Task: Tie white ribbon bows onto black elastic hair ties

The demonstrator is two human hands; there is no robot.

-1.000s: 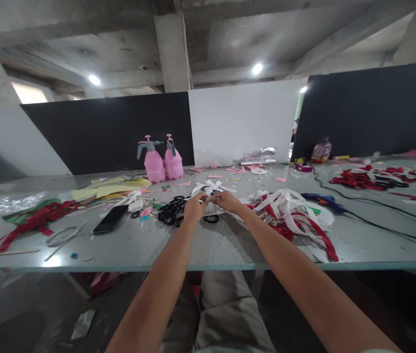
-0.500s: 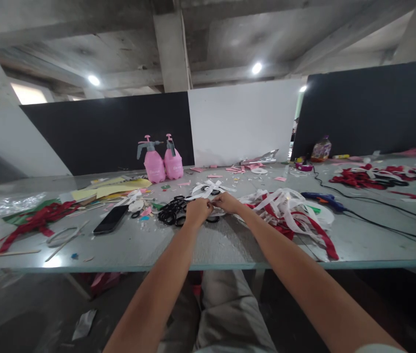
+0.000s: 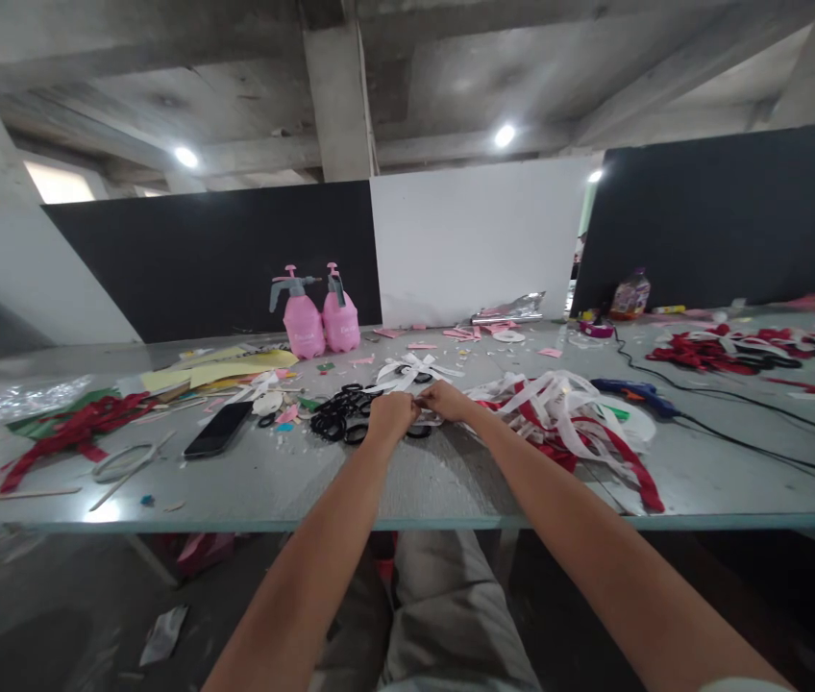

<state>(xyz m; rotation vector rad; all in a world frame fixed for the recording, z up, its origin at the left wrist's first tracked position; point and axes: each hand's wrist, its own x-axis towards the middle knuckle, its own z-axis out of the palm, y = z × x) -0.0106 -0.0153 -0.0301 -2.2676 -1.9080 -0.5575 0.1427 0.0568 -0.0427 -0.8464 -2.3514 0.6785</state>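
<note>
My left hand (image 3: pixel 393 417) and my right hand (image 3: pixel 445 400) meet over the middle of the table, fingers pinched close together. Whatever they grip between the fingertips is too small and hidden to make out. Just left of my left hand lies a pile of black elastic bands (image 3: pixel 335 413); one more black band (image 3: pixel 418 432) shows below the fingers. Behind both hands are white ribbon bows (image 3: pixel 416 366). To the right of my right hand spreads a heap of white and red ribbon strips (image 3: pixel 558 408).
A glue gun (image 3: pixel 630 389) with a black cord lies right of the ribbon heap. At left are a phone (image 3: pixel 218 430), red ribbons (image 3: pixel 76 437) and yellow sheets (image 3: pixel 224 368). Two pink spray bottles (image 3: pixel 304 325) stand near the back panel, with scraps scattered about.
My left hand has shifted very slightly to the right and turned a little. Both hands stay pinched together at the same spot; the things on the table lie as before.
</note>
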